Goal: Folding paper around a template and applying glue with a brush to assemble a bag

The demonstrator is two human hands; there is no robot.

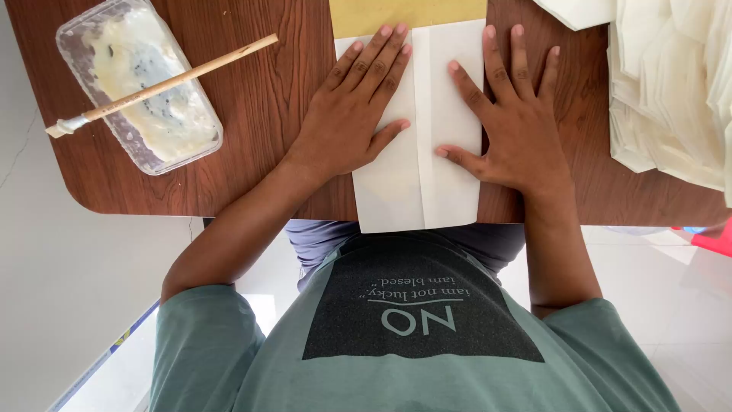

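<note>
Desk [252,114] first: a brown wood-grain top that carries everything. Paper [415,145], white and folded lengthwise into two flaps that meet at a centre seam, lies at the desk's near edge with its lower end hanging just past it; a yellow sheet [408,14] shows beyond its far end. It looks light, thin and easily creased, likely to slide on the smooth wood, so flat pressure on each flap or a pinch at an outer edge should suit it. Left of the paper, the left hand [358,107] lies open, fingers spread flat on the left flap. Right of the seam, the right hand [507,114] presses likewise, palm partly on the desk. Neither hand grips anything.
</note>
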